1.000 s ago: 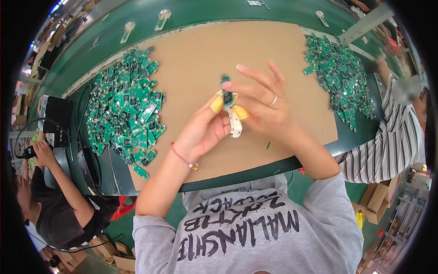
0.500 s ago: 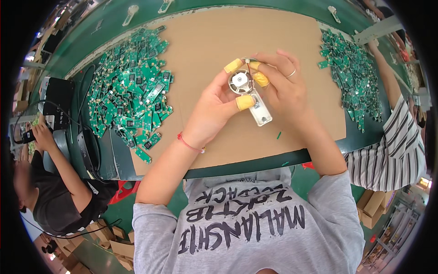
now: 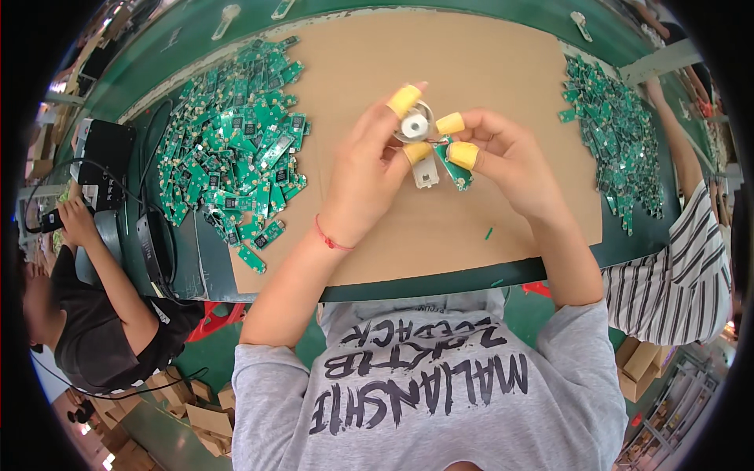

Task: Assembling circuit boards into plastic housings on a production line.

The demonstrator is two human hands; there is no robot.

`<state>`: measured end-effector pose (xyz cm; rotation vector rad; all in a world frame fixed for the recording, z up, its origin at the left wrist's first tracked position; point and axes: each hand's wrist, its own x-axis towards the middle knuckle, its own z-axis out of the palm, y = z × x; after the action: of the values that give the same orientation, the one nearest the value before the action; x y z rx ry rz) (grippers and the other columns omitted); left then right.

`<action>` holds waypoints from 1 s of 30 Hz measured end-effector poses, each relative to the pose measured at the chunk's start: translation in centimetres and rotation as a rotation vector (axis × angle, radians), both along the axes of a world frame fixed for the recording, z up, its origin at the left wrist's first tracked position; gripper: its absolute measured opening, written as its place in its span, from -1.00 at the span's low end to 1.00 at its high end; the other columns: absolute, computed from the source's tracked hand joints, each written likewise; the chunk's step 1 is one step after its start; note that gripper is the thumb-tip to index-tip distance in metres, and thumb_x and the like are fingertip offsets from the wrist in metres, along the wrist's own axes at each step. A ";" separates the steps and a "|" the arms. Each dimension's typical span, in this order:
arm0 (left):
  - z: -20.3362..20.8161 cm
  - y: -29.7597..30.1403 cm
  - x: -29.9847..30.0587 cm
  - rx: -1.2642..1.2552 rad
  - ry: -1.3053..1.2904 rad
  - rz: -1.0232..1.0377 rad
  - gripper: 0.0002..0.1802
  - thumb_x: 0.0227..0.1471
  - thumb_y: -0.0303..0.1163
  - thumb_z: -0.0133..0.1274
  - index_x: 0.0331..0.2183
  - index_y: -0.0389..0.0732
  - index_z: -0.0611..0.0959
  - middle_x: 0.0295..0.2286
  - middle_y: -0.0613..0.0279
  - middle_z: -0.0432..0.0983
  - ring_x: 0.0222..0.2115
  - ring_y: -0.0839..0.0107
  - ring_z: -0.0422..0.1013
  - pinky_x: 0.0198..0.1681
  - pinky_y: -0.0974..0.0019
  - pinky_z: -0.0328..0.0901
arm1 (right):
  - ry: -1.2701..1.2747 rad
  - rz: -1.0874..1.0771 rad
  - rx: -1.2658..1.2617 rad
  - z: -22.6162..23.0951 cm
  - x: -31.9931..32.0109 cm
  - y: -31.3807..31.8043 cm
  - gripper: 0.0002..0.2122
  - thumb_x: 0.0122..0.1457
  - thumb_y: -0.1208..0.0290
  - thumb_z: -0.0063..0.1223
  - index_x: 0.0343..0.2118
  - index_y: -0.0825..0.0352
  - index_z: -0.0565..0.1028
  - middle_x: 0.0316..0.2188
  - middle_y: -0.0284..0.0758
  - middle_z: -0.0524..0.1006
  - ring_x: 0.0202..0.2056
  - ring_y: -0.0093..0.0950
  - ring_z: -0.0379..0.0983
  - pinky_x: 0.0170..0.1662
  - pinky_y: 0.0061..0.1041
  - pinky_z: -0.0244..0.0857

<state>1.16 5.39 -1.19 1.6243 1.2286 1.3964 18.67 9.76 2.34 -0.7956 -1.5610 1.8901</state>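
Note:
My left hand point(image 3: 367, 169), with yellow tape on its fingertips, grips a white plastic housing point(image 3: 426, 174) with a round ring-shaped head and a long handle. A white round motor-like part point(image 3: 415, 125) sits inside the ring. Close beside it, my right hand point(image 3: 510, 157) pinches a small green circuit board point(image 3: 457, 171) between taped thumb and finger. The board is tilted next to the handle. Between the two, something thin like wires shows, partly covered by my fingers. Both hands are above the brown cardboard sheet point(image 3: 369, 259).
A large heap of green circuit boards point(image 3: 236, 157) lies left, another heap point(image 3: 628, 149) right. Small green slivers point(image 3: 488, 233) lie near the front edge. A black box point(image 3: 102, 165) with cables stands far left. People work at both sides; a co-worker's hand point(image 3: 76, 222) holds a dark object.
The housing has turned and its handle now points more straight down. A green circuit board now shows in my right hand, which has drawn away from the ring toward the handle.

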 end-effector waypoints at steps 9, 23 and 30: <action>-0.1 -0.3 0.5 -0.053 -0.076 -0.017 -0.46 -0.08 -0.66 -0.06 0.00 -0.19 0.34 -0.14 0.15 0.32 -0.34 0.43 0.41 -0.36 0.46 0.37 | 0.049 -0.115 0.038 -0.7 -0.4 -0.2 -0.78 0.08 0.58 -0.07 -0.19 0.43 0.35 -0.31 -0.33 0.45 -0.29 -0.63 0.37 -0.18 -0.64 0.27; 0.1 -0.2 0.5 -0.097 -0.292 -0.035 -0.55 -0.06 -0.67 -0.08 -0.05 -0.30 0.38 -0.08 0.18 0.30 -0.28 0.51 0.39 -0.27 0.49 0.35 | 0.023 -0.234 0.126 -1.6 -1.2 -0.9 -0.78 0.06 0.55 -0.02 -0.20 0.39 0.35 -0.34 -0.38 0.45 -0.32 -0.67 0.34 -0.25 -0.69 0.20; 0.1 -0.4 0.6 -0.058 -0.225 -0.034 -0.56 -0.06 -0.68 -0.08 -0.05 -0.32 0.38 -0.08 0.19 0.27 -0.26 0.48 0.40 -0.23 0.47 0.35 | 0.083 -0.228 0.159 -1.7 -1.2 -1.0 -0.77 0.06 0.55 -0.02 -0.19 0.39 0.34 -0.32 -0.37 0.44 -0.33 -0.67 0.34 -0.24 -0.67 0.21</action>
<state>1.74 4.97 -1.10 1.3996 1.0947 1.4643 17.48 8.81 0.60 -0.7780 -1.4814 1.5952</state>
